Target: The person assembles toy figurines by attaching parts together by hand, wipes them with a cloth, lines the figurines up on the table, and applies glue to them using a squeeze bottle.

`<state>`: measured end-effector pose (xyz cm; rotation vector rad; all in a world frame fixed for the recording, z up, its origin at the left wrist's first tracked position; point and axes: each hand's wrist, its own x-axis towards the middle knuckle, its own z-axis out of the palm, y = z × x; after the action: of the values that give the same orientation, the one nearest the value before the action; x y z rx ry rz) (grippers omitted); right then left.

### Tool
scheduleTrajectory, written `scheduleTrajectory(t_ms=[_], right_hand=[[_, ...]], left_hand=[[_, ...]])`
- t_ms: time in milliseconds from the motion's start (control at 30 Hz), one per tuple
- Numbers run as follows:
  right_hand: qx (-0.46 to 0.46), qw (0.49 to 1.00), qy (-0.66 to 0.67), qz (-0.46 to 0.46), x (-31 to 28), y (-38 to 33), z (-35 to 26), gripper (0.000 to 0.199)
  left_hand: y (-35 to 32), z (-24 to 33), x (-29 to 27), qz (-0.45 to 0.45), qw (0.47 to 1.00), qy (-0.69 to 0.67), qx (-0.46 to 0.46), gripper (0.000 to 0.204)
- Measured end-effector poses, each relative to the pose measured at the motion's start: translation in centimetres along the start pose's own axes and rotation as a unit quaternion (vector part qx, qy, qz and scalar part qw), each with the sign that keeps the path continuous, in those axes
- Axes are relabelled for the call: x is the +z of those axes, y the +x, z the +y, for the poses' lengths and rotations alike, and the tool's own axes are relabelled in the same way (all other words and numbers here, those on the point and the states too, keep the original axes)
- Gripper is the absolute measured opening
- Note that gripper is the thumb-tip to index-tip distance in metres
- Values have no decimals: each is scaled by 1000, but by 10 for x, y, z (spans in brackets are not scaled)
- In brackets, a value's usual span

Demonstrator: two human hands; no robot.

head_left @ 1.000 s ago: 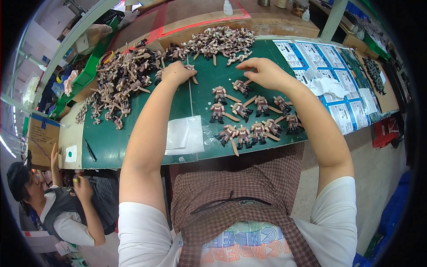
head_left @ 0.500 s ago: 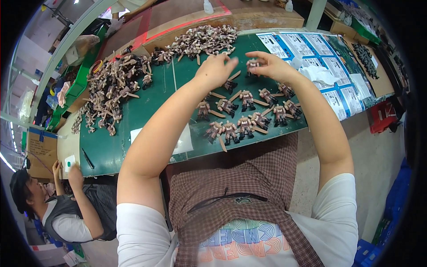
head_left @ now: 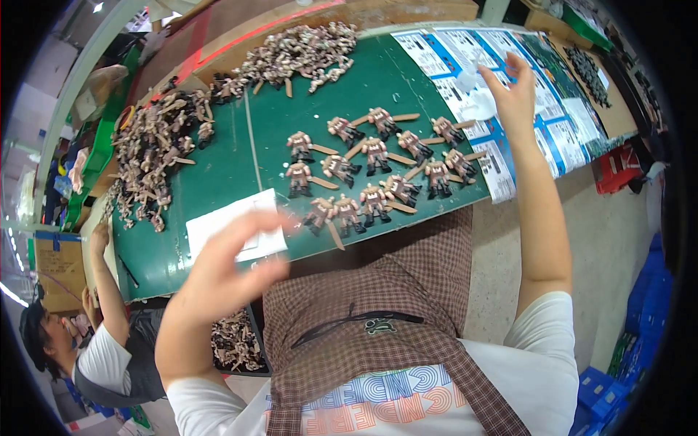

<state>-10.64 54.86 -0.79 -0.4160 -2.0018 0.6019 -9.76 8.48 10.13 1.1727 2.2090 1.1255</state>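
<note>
My left hand [head_left: 233, 261], smeared by motion, is lifted at the table's near edge with thumb and fingers apart, in front of a white paper sheet [head_left: 200, 231]. No object shows in it. Farther off, my right hand [head_left: 515, 91] reaches over printed sheets, fingers spread, beside a small translucent bottle [head_left: 467, 78] and a crumpled white tissue [head_left: 476, 107]. Its thumb is close to the bottle; whether they touch I cannot tell. Between my arms, several small brown-and-black figurines [head_left: 376, 156] lie in loose rows on the green table [head_left: 280, 109], many with flat tan sticks.
Heaps of figurines [head_left: 160, 138] and of smaller pieces [head_left: 305, 54] cover the left and far sides. Printed blue-and-white sheets [head_left: 494, 163] lie at the right. A co-worker [head_left: 109, 356] sits at lower left. A container of pieces [head_left: 236, 341] stands below the table edge.
My right hand has let go of a figurine, now among the others, and moved right to the bottle. My left hand has drawn back toward me. The view has shifted.
</note>
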Motion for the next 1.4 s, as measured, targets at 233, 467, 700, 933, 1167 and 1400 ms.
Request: scheduleTrajectory(t_ms=[233,467,700,933,1167,1400], right_hand=[[60,946,64,-312,39,4,35,55],[164,912,292,-236,-12,-14,-29,34],[193,938,221,-186,-91,-85,-61,37],[148,962,217,-79,-130,-115,-40,44],[72,988,67,-117,-141,-117,-48,53],[21,987,30,-158,-146,-111,-48,51]], left_hand=[[-97,-82,104,-105,962,-106,-231,35],[-131,-184,152,68,931,244,-262,61],[-87,-264,137,39,947,162,-273,53],[-88,-259,144,-11,946,241,-214,52],[-94,-247,147,-13,932,322,-167,51],[-86,-229,146,-3,907,407,-108,51]])
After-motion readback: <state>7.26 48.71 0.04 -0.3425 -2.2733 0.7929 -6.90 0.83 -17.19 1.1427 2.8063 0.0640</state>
